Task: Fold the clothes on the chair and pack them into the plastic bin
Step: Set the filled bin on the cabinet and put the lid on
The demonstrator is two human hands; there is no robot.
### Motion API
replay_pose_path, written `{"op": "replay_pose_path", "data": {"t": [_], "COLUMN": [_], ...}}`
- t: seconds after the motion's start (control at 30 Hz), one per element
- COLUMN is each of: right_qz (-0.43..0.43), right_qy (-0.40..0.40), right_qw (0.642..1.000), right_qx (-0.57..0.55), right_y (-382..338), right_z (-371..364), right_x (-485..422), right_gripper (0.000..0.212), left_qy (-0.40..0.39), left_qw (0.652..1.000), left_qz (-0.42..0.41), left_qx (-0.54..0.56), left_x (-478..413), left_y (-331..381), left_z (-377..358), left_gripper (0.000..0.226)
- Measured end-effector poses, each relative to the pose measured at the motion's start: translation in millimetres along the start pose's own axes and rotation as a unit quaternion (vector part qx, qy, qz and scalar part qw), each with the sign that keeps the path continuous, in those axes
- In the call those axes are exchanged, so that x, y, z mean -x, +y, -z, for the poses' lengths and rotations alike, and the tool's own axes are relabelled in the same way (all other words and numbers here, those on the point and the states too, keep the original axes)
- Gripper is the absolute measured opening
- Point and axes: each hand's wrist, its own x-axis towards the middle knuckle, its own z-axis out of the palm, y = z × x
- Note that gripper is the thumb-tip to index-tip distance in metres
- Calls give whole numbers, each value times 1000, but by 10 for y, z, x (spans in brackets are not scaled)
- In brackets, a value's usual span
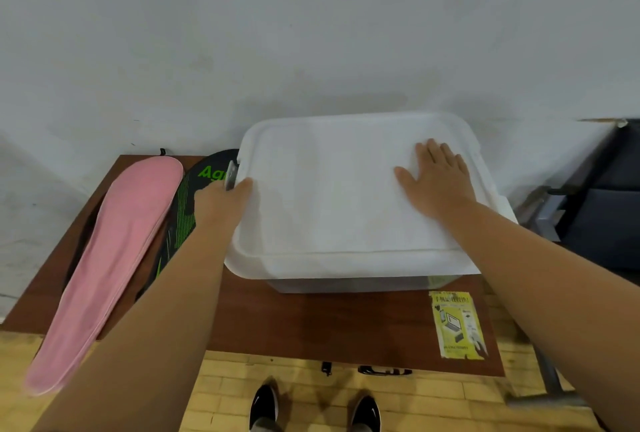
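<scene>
White plastic bin (349, 284) sits on the brown bench (311, 320), centre-right of view, w/ its white lid (329, 196) on top. Lid covers the whole opening, so contents are hidden; only a strip of translucent grey wall shows under the near rim, nothing legible through it.

Left hand (221, 203) at the lid's 9 o'clock edge, thumb hooked over the rim, the other fingers curled down the side and out of sight. Grip looks clenched on the lid edge next to a grey latch (231, 175); can't tell if the latch is up or snapped down. Right hand (438, 182) lies flat, palm down, fingers spread, on the lid toward 2 o'clock — grip released, pressing only.

At 9 o'clock from the bin, two long covers lie on the bench: a pink cover (114, 258), its near end hanging off the bench edge, and a black cover w/ green print (187, 209), mostly hidden behind the left forearm and bin corner; the lettering is cut off after "Ag".

Yellow sticker (457, 324) on the bench at 5 o'clock from the bin, text too small to read. Dark furniture (599, 209) at 3 o'clock, cropped by frame edge, can't identify. Black shoes (263, 411) on yellow tiled floor at the bottom, partly cut off. No chair or clothes identifiable in view.
</scene>
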Motion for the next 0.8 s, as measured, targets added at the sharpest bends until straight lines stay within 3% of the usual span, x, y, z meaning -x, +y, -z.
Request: {"op": "replay_pose_path", "data": {"t": [0.13, 0.3, 0.4, 0.47, 0.5, 0.57, 0.67, 0.73, 0.8], "right_qz": [2, 0, 0, 2, 3, 3, -40, -103, -197], "right_qy": [8, 14, 16, 8, 5, -2, 54, 103, 93], "right_qw": [1000, 1000, 1000, 1000, 1000, 999, 991, 984, 972], "right_qx": [14, 16, 14, 8, 0, -39, -114, -101, -93], "right_y": [-27, -42, -33, -33, -25, 12, 225, 468, 660], "right_z": [-20, -22, -17, 1, 10, 64, 220, 285, 305], "right_x": [14, 21, 11, -1, -19, -65, -71, -19, 73], "right_gripper": [84, 84, 84, 84, 84, 83, 71, 66, 76], "left_qy": [-17, -8, 25, 37, 32, 31, 25, -40, -108], "left_qw": [997, 996, 998, 999, 998, 986, 945, 916, 881], "left_qz": [5, 41, 29, -16, -40, -72, -187, -278, -332], "left_qx": [78, 78, 44, -10, -48, -150, -267, -285, -320], "left_x": [-74, -98, -84, -57, -30, 20, 187, 330, 446], "left_y": [-51, 36, 88, 89, 105, 139, 295, 442, 518], "left_z": [8, 34, -18, -69, -107, -209, -462, -695, -925], "left_gripper": [18, 49, 41, 19, 22, 30, 71, 77, 74]}}
